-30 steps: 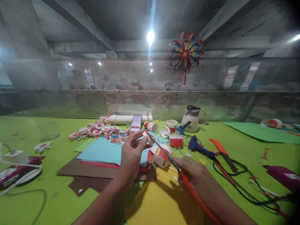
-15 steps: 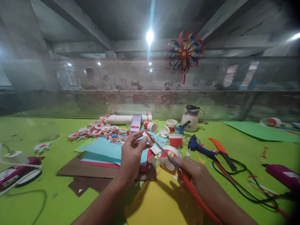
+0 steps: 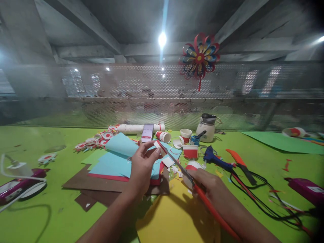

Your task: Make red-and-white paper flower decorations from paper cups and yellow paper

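Note:
My left hand (image 3: 144, 162) is closed, pinching a small red-and-white paper piece (image 3: 157, 144) between thumb and fingers. A pair of scissors (image 3: 205, 199) with red handles is gripped in my right hand (image 3: 209, 184). Its blades reach up and left to the paper piece; I cannot tell whether they touch it. Under the blades lies a red-and-white paper cup (image 3: 194, 165), partly hidden by my right hand. Light blue paper sheets (image 3: 108, 165) are stacked left of my left hand, the top one curled up. Yellow paper (image 3: 177, 219) lies below both hands.
A glue gun (image 3: 216, 158), an orange-handled knife (image 3: 240, 165) and black cables lie to the right. Behind stand a phone (image 3: 147, 132), several cut cups (image 3: 186, 135) and a lidded bottle (image 3: 206, 128). Red-and-white cup pieces (image 3: 88, 143) are heaped left. A power strip (image 3: 22, 184) lies far left.
The top blue sheet has curled upward and now covers part of the heap of cup pieces. The cup under the scissors has shifted right. Both hands keep nearly the same place.

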{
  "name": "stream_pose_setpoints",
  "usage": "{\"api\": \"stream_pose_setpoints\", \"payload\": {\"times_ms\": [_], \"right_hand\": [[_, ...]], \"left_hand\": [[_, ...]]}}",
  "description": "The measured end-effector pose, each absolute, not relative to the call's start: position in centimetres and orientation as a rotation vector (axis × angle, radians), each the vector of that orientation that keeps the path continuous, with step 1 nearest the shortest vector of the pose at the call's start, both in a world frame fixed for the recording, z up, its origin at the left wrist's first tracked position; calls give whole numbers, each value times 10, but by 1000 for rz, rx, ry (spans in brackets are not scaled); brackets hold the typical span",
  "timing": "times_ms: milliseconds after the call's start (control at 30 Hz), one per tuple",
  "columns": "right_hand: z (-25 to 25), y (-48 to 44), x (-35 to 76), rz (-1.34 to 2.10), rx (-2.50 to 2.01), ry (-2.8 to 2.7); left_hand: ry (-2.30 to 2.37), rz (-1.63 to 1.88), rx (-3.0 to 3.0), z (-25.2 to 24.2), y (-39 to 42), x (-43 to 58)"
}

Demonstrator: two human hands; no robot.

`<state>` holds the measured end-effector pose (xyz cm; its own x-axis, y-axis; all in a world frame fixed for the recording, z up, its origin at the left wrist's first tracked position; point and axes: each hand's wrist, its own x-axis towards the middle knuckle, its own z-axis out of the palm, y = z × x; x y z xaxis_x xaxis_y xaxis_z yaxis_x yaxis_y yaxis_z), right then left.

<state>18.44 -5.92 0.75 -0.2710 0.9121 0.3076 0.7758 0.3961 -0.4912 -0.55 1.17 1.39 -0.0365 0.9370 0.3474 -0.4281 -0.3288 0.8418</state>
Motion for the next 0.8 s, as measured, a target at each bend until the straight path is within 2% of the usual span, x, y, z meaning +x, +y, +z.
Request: {"api": "stream_pose_setpoints", "payload": {"times_ms": [800], "right_hand": [[5,-61,185,303,-1438,-2097]], "left_hand": [[682,1600,1169,15,7,-2]]}}
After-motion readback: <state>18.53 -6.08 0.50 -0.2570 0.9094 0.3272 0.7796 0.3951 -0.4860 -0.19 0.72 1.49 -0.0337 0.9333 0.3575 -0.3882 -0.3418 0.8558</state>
